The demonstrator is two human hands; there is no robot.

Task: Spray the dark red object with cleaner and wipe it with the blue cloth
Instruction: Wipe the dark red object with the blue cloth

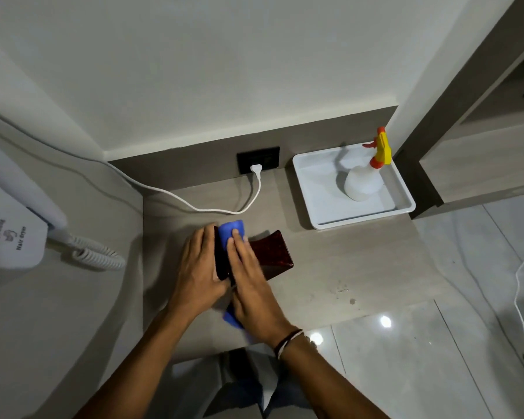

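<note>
A dark red speckled tray-like object lies on the grey counter, its left part tilted up. My left hand grips its left edge. My right hand presses the blue cloth flat onto the object's surface; the cloth sticks out beyond my fingertips and another fold shows below my palm. The spray bottle, white with a yellow and orange trigger head, stands apart in a white tray at the back right.
A white plug and cable run from a black wall socket across the counter behind my hands. A wall-mounted hair dryer with a coiled cord hangs at the left. The counter's front edge drops to a glossy tiled floor.
</note>
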